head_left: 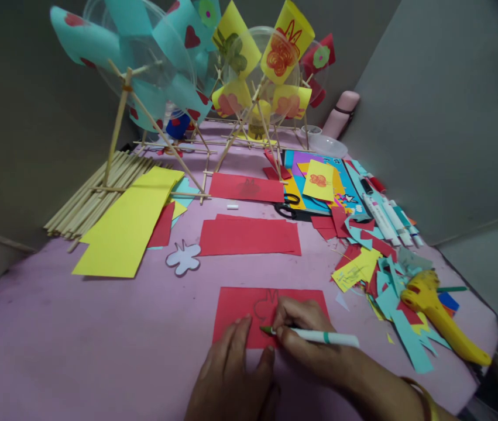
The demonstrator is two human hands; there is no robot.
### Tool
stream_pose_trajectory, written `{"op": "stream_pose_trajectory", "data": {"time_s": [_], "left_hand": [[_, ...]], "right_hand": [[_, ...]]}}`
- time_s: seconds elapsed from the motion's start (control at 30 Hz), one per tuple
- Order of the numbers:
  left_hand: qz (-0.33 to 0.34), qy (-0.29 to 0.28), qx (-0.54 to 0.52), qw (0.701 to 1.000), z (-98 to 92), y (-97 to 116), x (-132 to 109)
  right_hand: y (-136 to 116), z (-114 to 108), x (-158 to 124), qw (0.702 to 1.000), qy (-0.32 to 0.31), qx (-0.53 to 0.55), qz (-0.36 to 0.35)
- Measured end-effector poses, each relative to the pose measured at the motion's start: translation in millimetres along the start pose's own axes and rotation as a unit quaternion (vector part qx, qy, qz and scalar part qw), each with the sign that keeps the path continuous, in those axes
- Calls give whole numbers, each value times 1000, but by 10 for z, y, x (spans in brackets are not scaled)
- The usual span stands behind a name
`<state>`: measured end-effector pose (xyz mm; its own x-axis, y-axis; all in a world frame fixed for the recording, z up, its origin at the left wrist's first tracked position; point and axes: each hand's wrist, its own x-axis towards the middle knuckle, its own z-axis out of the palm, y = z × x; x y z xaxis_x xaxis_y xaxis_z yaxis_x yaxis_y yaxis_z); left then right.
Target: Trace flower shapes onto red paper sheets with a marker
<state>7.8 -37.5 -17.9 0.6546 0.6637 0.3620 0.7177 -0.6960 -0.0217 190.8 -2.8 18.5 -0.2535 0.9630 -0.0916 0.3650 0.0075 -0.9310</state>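
Note:
My right hand [304, 333] is closed around a white marker [336, 338] with a green band, its dark green tip at a red paper sheet [227, 307]. A butterfly outline [261, 305] is partly drawn on that sheet, with some of it hidden behind my fingers. Flat on the sheet's lower left edge lies my left hand [233, 374], fingers spread and holding nothing. Beyond the sheet are more red paper strips [249, 237] and a white butterfly cutout [182, 257]. Farther back, another red strip [246, 187] bears a dark butterfly drawing.
Paper pinwheels on stick frames [128, 88] stand at the back. Yellow paper [126, 228] and wooden sticks [99, 187] lie left. On the right are black-handled scissors [286, 209], markers [383, 219], paper scraps [391, 292], a yellow glue gun [446, 324] and a pink bottle [340, 114].

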Motion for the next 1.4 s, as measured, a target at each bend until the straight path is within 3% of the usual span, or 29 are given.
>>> {"op": "stream_pose_trajectory", "data": {"time_s": [0.2,0.4,0.6,0.77,0.87,1.03,1.13,1.4], "left_hand": [[-4,5,-2,1000,-11,5,5],[-10,8,-2,1000,19,-3,-3],[-27,25,4,999,108,14,-33],[-9,42,23,999,121,-18,-30],[3,47,29,998,87,-41,-7],[3,47,25,999,60,-43,25],[2,46,28,999,65,-38,25],[8,42,40,998,80,-23,1]], "right_hand": [[12,-17,-4,997,35,69,12],[98,-34,-6,977,136,161,43],[110,-99,70,939,256,229,16],[22,10,-72,968,200,139,57],[-6,173,-235,980,183,64,39],[38,412,-374,968,250,-23,-8],[56,446,-355,962,266,-60,-20],[1,418,-275,976,201,-84,-4]]}}
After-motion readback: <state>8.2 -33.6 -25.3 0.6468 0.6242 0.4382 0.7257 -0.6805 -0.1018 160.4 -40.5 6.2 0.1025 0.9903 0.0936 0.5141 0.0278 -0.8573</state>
